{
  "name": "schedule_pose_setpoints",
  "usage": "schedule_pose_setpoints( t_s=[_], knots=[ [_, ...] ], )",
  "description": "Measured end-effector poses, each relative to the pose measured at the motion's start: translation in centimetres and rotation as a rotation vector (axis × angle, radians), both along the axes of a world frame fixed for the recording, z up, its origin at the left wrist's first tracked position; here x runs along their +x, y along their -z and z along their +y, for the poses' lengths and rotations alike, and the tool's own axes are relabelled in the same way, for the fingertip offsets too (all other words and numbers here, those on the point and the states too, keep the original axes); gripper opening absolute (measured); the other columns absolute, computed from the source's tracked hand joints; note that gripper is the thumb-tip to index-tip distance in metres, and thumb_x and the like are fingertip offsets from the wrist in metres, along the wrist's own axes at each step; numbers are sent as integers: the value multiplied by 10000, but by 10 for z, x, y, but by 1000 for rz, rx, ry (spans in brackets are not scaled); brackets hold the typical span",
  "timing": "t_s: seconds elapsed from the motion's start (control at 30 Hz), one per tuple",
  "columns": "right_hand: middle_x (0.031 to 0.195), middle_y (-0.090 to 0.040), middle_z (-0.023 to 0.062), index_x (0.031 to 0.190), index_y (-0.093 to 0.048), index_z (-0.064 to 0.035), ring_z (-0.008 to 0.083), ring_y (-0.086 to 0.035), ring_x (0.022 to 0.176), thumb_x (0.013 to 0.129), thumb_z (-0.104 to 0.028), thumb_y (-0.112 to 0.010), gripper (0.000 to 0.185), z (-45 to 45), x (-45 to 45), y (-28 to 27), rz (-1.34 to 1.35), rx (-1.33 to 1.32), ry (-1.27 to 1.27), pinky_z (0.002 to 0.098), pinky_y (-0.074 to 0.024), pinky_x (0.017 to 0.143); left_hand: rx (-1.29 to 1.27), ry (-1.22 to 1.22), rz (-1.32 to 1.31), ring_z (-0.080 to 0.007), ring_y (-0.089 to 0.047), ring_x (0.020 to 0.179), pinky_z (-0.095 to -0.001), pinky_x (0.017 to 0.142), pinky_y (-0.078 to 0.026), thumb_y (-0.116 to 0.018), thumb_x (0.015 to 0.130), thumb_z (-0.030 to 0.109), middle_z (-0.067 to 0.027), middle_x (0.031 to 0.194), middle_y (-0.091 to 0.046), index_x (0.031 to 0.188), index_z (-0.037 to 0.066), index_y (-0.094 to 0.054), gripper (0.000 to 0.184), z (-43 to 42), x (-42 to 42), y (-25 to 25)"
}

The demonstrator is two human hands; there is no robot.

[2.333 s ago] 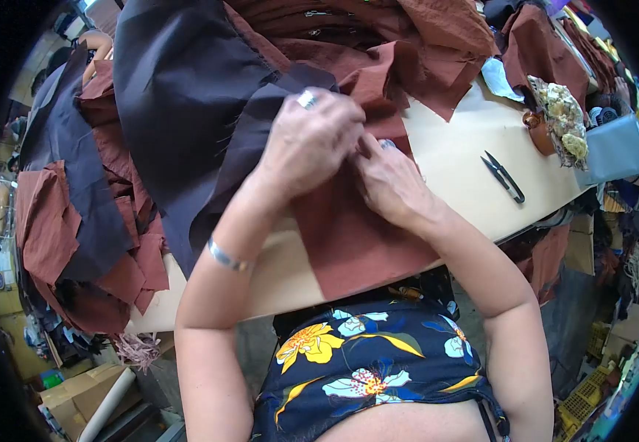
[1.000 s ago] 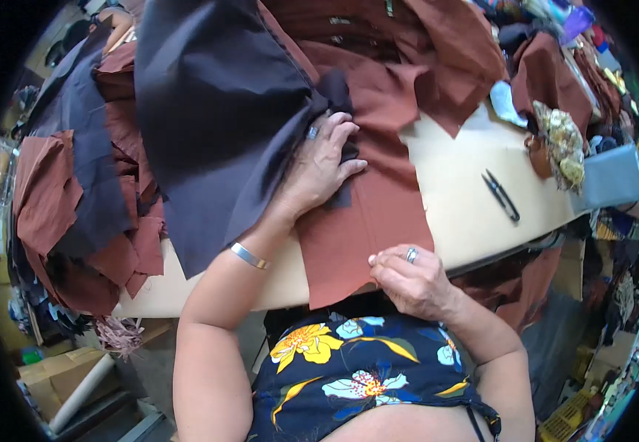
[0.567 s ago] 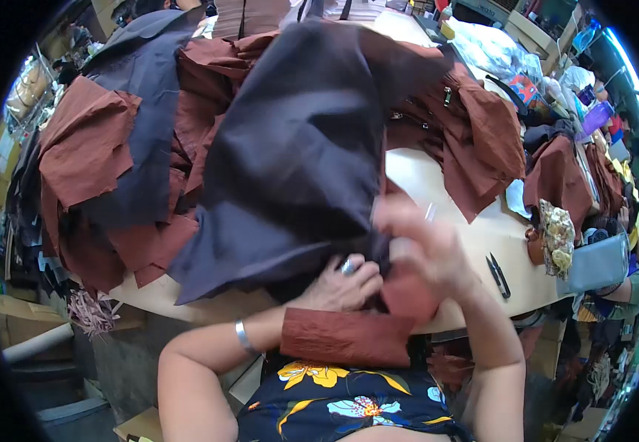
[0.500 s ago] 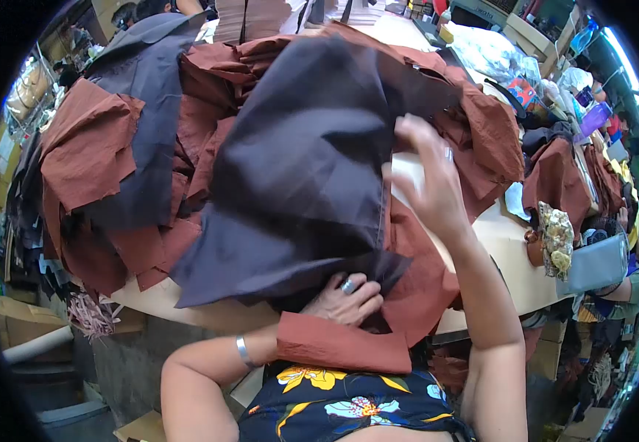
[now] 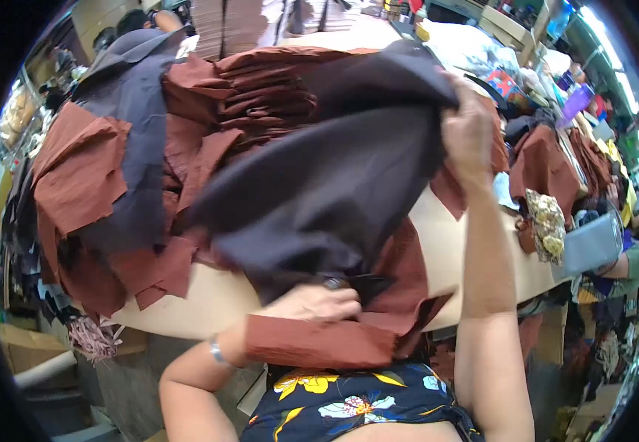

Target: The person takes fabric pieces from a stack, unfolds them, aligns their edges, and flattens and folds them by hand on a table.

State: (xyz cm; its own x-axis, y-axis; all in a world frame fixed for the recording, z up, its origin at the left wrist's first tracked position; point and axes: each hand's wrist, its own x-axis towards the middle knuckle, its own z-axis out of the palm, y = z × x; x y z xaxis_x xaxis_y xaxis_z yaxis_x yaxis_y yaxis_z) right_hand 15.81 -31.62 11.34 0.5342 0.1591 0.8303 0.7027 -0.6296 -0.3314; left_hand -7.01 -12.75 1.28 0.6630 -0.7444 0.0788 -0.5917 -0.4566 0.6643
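In the head view, my right hand (image 5: 469, 129), blurred, grips the upper edge of the dark cloth (image 5: 349, 169), well out ahead of my left hand (image 5: 321, 302). The cloth spreads between my hands in long folds, above the pale table (image 5: 213, 303). My left hand lies near my body, fingers curled at the cloth's bunched near end; I cannot tell whether they pinch it. Just below that hand, a rust-brown piece (image 5: 319, 342) lies across my left wrist. Beyond my left hand sits a stack of folded rust-brown cloth (image 5: 264, 96); right of my right hand, a grey pouch (image 5: 592, 244).
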Motion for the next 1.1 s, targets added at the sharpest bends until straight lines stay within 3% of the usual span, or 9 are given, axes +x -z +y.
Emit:
schedule_pose_setpoints(
  t_s=[0.07,0.13,0.27,0.33,0.4,0.53,0.7,0.87,1.1],
  knots=[
    [1028,-635,179,1135,-575,-66,296,-613,996,686,84,-507,478,-51,-14,-28,-94,-13,40,342,-456,877,186,-92,-449,-249,-589,799,-361,661,-481,-543,709,88,-75,845,-546,841,95,-542,132,26,13,-26],
    [1053,-638,161,1148,-571,-64,236,-628,981,684,77,-521,488,-72,-55,-50,103,51,22,308,-453,871,438,-320,-622,-270,-587,835,-381,713,-474,-534,672,43,-68,780,-550,757,86,-538,95,52,26,-61],
    [1078,-611,125,1229,-511,-58,173,-602,896,758,-93,-672,499,-83,-98,-17,263,-118,-288,274,-455,821,727,-487,-926,-277,-540,1025,-405,893,-406,-498,707,28,-106,869,-584,771,40,-546,81,106,76,-99],
    [1011,-616,127,1259,-485,-51,156,-599,771,803,-221,-683,525,-89,-120,4,881,56,-329,263,-478,706,841,-584,-943,-274,-526,1055,-396,927,-381,-505,760,31,-109,978,-591,850,30,-571,112,129,90,-99],
    [942,-629,127,1207,-529,-38,140,-589,700,821,-195,-654,435,-100,-116,45,737,-57,-298,265,-481,643,698,-664,-892,-264,-538,1027,-375,915,-389,-539,790,50,-104,996,-602,900,34,-598,126,125,86,-96],
    [951,-640,167,1093,-595,8,195,-616,722,788,-64,-589,313,-115,-121,98,819,-27,-283,292,-496,681,-80,-527,-481,-255,-620,872,-338,777,-483,-584,765,-15,-133,909,-635,859,-2,-601,96,34,54,-91],
    [980,-617,221,1037,-584,46,372,-585,917,655,67,-504,391,-114,-129,123,815,-102,-205,366,-453,829,-876,244,29,-279,-608,878,-373,771,-491,-608,756,38,-136,937,-628,918,11,-636,167,-61,2,-109],
    [972,-593,205,970,-579,29,413,-544,909,664,62,-507,317,-103,-136,116,807,-63,-275,397,-446,816,-1148,494,227,-286,-578,908,-393,782,-465,-610,737,68,-132,980,-590,962,23,-613,230,-90,-5,-103],
    [1043,-574,188,1019,-576,3,379,-518,959,666,13,-575,353,-120,-153,111,797,-258,-242,411,-421,847,-1183,557,270,-297,-537,949,-421,797,-429,-612,709,111,-128,1039,-538,1024,40,-581,324,-92,4,-94]
  ],
)
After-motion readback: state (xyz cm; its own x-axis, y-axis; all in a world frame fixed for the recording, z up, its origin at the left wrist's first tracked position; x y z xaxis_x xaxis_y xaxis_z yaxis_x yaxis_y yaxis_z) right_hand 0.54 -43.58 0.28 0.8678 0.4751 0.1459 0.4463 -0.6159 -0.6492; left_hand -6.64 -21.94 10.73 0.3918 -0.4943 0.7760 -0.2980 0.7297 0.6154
